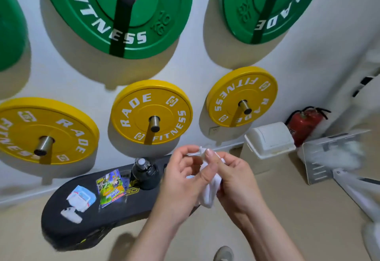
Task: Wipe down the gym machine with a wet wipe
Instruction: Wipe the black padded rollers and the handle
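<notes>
Both hands hold a white wet wipe [207, 198] above the right end of a black padded surface [61, 225]; the cloth is crumpled, its lower part hanging in a loose fold. The left hand [183, 176] and the right hand [234, 180] are each curled narrowly round the wipe, gripping it between fingers and thumb. On the surface, nearest the hands, stands a dark bottle [146, 172], then a colourful packet [111, 188], a pack of wipes [82, 198] and a small white object [71, 215] toward its left end. Open beige floor [287, 209] spreads right of the surface as far as a white lidded bin [269, 141], a red fire extinguisher [304, 125] and a blurred white metal frame [333, 158]. Above the surface, yellow plates [151, 112] and green plates [117, 12] hang on wall pegs.
</notes>
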Tool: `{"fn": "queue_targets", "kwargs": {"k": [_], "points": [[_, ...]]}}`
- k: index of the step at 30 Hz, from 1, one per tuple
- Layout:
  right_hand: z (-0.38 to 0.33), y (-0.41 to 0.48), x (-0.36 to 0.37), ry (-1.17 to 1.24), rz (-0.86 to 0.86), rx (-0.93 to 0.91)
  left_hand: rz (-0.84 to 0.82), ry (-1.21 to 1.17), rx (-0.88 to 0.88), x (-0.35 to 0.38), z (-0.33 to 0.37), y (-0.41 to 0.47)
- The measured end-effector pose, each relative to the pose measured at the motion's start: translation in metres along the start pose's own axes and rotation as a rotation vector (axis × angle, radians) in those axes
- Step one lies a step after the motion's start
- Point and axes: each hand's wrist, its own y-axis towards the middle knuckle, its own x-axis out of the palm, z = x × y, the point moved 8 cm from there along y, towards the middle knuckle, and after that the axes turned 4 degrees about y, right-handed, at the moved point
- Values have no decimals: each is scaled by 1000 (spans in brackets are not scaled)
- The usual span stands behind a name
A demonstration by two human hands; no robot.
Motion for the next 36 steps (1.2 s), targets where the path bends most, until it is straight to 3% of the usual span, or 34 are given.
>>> {"fn": "queue_targets", "kwargs": {"k": [3, 8, 15, 24, 29, 32, 33, 36], "points": [[-31, -34, -6, -107, -36, -60, -123, -133, -85, 26, 21, -23], [-90, -91, -30, -348, -72, -237, -167, -316, -113, 62, 48, -56], [-146, -165, -86, -408, -10, -422, -119, 208, 328, 124, 86, -103], [-169, -279, -221, -382, 124, -467, -555, 82, 94, 287, 32, -190], [-186, -352, -320, -298, 317, -498, -612, 21, 67, 388, 17, -243], [-171, -364, -338, -127, 134, -342, -627, -72, -26, 420, 9, -256], [-169, -370, -347, -116, 145, -344, -624, -55, -17, 430, 7, -259], [-179, -406, -405, -128, 455, -485, -639, 45, 40, 477, -3, -276]]}}
